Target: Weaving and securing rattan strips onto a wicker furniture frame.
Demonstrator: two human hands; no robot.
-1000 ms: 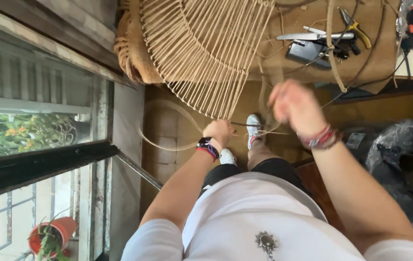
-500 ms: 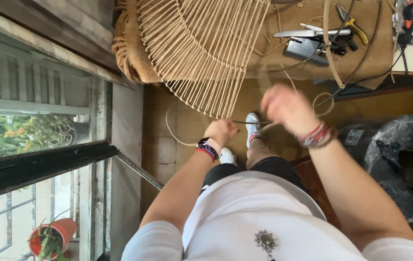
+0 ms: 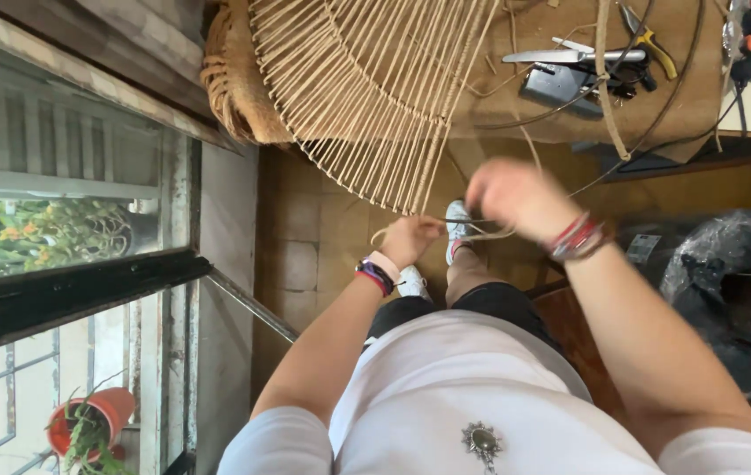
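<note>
rattan strand (image 3: pixel 481 230) pinched in left hand (image 3: pixel 410 239) fingers; right hand (image 3: pixel 520 198) fingers closed on it, blurred

Your tabletop (image 3: pixel 525 123), brown-covered, carries the woven cane frame (image 3: pixel 366 79), scissors (image 3: pixel 560 54), pliers (image 3: pixel 648 35) and a dark device (image 3: pixel 556 88).

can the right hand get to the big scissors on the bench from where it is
Probably yes. The right hand is up near the bench edge, and the scissors lie uncovered on the bench top just beyond it. But the hand is busy with a cane strand, and loose strands cross that stretch.
</note>
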